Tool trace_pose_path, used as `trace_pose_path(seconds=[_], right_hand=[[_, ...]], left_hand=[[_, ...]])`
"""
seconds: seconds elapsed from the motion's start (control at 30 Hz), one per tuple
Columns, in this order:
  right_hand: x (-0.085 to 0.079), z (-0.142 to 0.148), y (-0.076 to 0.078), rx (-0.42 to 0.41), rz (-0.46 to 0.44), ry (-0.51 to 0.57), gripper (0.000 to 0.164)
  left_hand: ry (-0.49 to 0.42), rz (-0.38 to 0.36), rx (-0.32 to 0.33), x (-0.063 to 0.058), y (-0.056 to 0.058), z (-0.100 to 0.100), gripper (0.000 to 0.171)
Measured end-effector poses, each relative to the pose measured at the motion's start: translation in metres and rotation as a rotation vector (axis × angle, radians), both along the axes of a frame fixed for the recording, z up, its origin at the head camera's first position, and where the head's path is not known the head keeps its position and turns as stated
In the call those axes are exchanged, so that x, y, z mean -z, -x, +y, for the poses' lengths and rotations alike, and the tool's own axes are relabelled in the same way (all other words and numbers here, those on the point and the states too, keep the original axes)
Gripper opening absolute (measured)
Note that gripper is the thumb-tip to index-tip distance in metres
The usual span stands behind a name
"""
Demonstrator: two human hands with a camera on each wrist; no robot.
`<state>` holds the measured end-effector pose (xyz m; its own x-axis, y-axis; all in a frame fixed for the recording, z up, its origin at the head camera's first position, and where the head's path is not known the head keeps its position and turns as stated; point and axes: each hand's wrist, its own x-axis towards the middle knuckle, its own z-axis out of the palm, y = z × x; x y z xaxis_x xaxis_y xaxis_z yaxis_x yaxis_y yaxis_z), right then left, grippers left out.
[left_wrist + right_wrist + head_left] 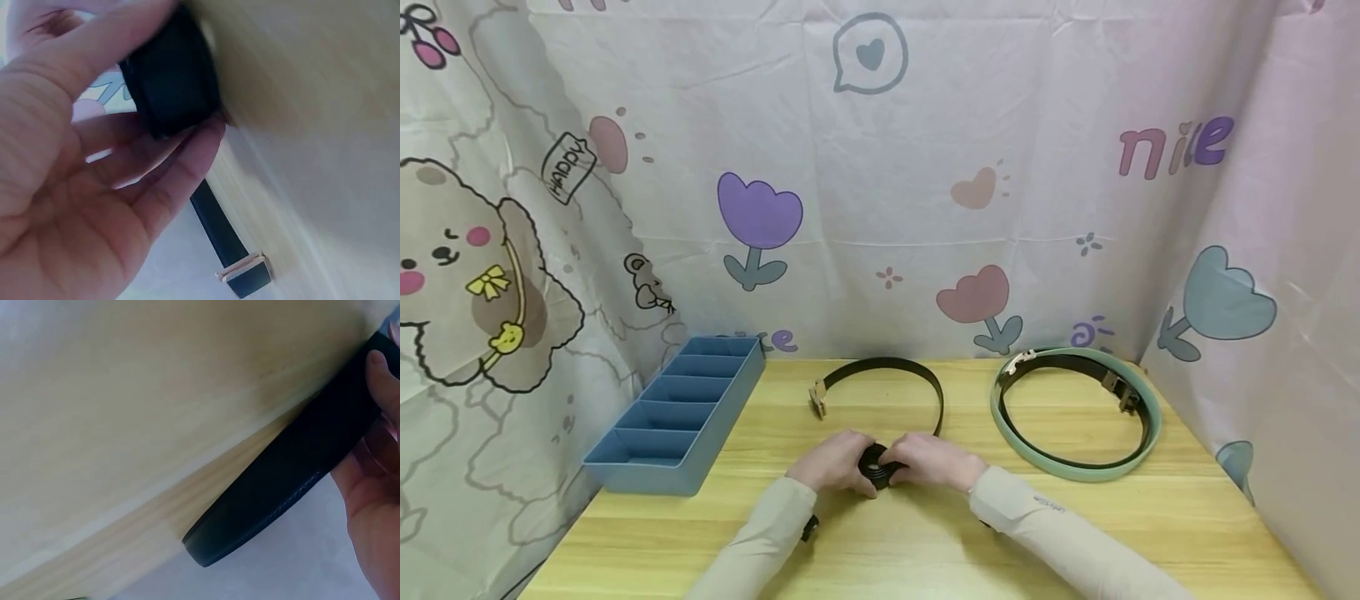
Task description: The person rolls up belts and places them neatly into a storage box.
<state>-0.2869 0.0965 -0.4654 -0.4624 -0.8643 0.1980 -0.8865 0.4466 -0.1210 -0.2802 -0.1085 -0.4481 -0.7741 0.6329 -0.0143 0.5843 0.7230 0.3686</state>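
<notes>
A black belt lies on the table, one end rolled into a tight coil between the hands. Its loose part arcs behind them to a gold-toned buckle. My left hand grips the coil from the left; the left wrist view shows thumb and fingers around the coil, the buckle beyond. My right hand holds the strap on the coil's right side. In the right wrist view its thumb lies on the black strap, fingers behind; part of this hand is cut off.
At the left stands a blue divided tray with several compartments. To the right, a green belt and a dark belt lie in large loops on the wooden table. A printed curtain hangs behind.
</notes>
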Motion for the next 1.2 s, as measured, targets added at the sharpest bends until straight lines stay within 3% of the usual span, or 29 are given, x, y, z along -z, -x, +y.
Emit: trace_pose_path(seconds=[0.1,0.2,0.4,0.63,0.77,0.87,1.0,1.1,1.2], right_hand=[[0.0013,-0.0016,0.0013,0.013,0.028,-0.010,0.008],[0.0017,-0.0003,0.0025,0.017,0.021,-0.013,0.009],[-0.0017,0.0076,0.0032,0.036,-0.070,-0.003,0.029],[-0.0044,0.0045,0.0001,0.059,-0.037,-0.019,0.009],[-0.0043,0.0032,-0.0006,0.051,-0.039,-0.005,0.011],[-0.0043,0.0047,0.0005,0.055,-0.034,-0.013,0.024],[-0.0035,0.0062,0.0031,0.065,-0.037,-0.032,0.036],[-0.0030,0.0056,0.0034,0.066,-0.038,-0.033,0.033],[-0.0033,0.0039,0.0030,0.062,-0.029,-0.031,0.028]], left_hand=[[-0.018,0.035,-0.037,0.0022,0.0000,0.0019,0.041],[-0.019,0.064,-0.033,0.0027,0.0006,0.0031,0.040],[0.011,0.016,-0.008,0.0003,0.0018,0.0036,0.042],[-0.029,0.000,-0.068,0.0009,-0.0013,0.0089,0.042],[-0.047,-0.014,-0.109,0.0030,-0.0007,0.0098,0.044],[-0.036,-0.028,-0.091,0.0026,0.0024,0.0085,0.042],[-0.011,-0.033,-0.022,0.0020,0.0074,0.0056,0.041],[-0.018,-0.041,0.001,0.0024,0.0065,0.0041,0.041],[-0.039,-0.037,-0.024,0.0035,0.0024,0.0046,0.042]])
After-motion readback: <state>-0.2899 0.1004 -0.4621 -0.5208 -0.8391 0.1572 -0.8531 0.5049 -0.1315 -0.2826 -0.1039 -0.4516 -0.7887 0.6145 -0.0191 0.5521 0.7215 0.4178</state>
